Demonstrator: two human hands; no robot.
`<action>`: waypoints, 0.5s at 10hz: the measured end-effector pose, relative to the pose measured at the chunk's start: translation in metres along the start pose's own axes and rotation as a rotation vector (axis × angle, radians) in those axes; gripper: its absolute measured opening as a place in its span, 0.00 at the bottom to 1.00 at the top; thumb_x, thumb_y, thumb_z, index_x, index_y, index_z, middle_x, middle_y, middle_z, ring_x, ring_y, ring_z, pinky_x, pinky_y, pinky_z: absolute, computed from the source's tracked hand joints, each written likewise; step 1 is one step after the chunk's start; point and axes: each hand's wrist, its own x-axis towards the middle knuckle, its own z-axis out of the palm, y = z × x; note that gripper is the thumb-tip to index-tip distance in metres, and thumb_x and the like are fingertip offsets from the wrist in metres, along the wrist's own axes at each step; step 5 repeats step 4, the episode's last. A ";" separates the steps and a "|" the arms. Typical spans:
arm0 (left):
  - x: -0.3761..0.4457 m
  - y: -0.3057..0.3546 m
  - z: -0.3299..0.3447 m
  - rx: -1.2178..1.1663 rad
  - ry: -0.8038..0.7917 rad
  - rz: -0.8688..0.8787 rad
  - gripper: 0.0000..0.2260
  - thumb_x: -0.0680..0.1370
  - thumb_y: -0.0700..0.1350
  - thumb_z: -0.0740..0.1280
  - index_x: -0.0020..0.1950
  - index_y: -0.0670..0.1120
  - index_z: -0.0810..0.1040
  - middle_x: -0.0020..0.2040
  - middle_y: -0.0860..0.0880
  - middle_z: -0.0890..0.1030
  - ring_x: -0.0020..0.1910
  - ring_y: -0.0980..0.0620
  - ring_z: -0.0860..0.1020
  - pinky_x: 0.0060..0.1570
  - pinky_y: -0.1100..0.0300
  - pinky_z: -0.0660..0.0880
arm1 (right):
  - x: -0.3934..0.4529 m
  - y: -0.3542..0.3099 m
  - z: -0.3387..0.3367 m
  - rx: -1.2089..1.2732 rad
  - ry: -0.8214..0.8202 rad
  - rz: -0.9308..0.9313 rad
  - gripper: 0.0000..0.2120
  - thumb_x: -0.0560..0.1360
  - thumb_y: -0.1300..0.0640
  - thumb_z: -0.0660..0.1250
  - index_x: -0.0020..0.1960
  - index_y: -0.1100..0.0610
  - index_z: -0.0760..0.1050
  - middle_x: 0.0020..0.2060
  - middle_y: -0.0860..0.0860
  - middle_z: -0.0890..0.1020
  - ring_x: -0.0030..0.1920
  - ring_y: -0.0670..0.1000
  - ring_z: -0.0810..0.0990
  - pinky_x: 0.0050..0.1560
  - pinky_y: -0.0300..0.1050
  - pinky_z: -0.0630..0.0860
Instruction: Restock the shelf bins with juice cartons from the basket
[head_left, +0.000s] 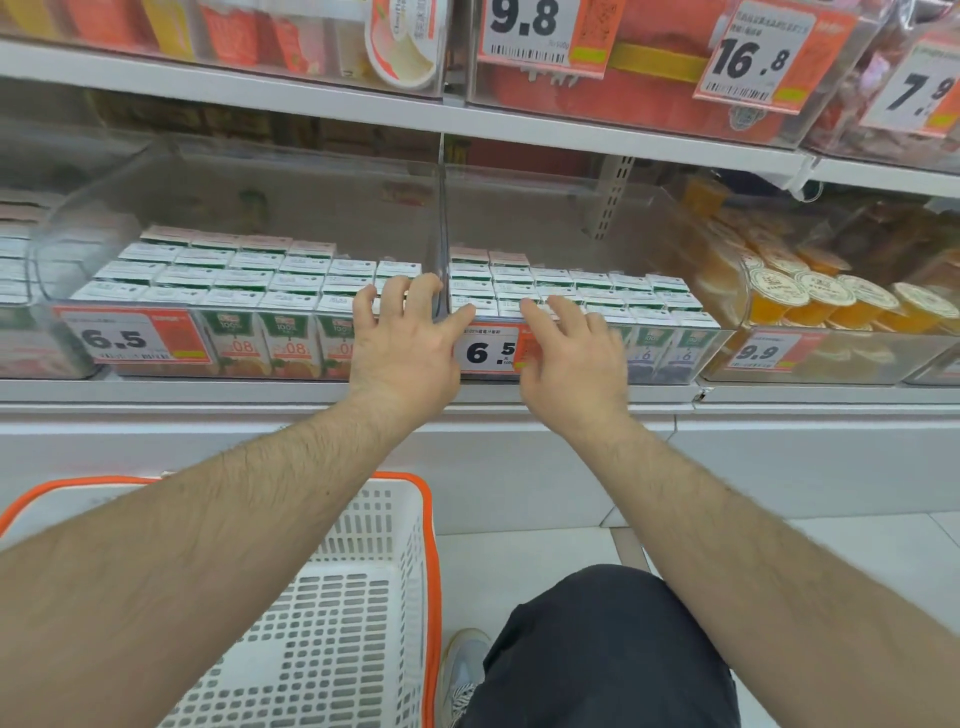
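Observation:
Two clear shelf bins stand side by side, each filled with rows of small white-topped juice cartons. The left bin (83, 244) holds orange-printed cartons (244, 270); the right bin (691, 358) holds blue-printed cartons (613, 291). My left hand (405, 343) reaches over the left bin's front right corner, fingers spread on the carton tops. My right hand (571, 353) lies over the right bin's front edge, fingers straight on the cartons, holding nothing. The white basket (363, 597) with an orange rim sits on the floor below; the part of its inside that shows holds no cartons.
A clear divider (441, 223) separates the two bins. Price tags reading 6.5 hang on both bin fronts. A bin of orange jelly cups (810, 296) stands to the right. The upper shelf (311, 98) overhangs the bins. My knee and shoe are beside the basket.

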 end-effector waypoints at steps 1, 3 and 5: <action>-0.001 -0.002 -0.010 -0.011 -0.088 0.031 0.26 0.75 0.51 0.66 0.73 0.58 0.65 0.72 0.45 0.60 0.73 0.40 0.57 0.71 0.38 0.52 | -0.002 -0.009 -0.004 -0.077 -0.122 0.009 0.30 0.69 0.57 0.67 0.71 0.54 0.69 0.61 0.54 0.77 0.54 0.63 0.76 0.52 0.56 0.71; -0.014 -0.016 -0.025 -0.053 -0.352 -0.018 0.46 0.71 0.67 0.63 0.78 0.58 0.36 0.80 0.46 0.44 0.78 0.41 0.42 0.74 0.38 0.41 | -0.004 -0.032 -0.026 -0.197 -0.335 0.075 0.39 0.73 0.50 0.65 0.78 0.52 0.50 0.78 0.56 0.55 0.72 0.61 0.63 0.70 0.58 0.60; -0.022 -0.035 -0.034 -0.045 -0.397 -0.041 0.47 0.70 0.71 0.60 0.78 0.57 0.36 0.80 0.47 0.45 0.79 0.41 0.42 0.74 0.37 0.41 | -0.008 -0.048 -0.039 -0.212 -0.336 0.034 0.39 0.72 0.49 0.66 0.78 0.51 0.52 0.78 0.58 0.52 0.71 0.61 0.63 0.70 0.57 0.61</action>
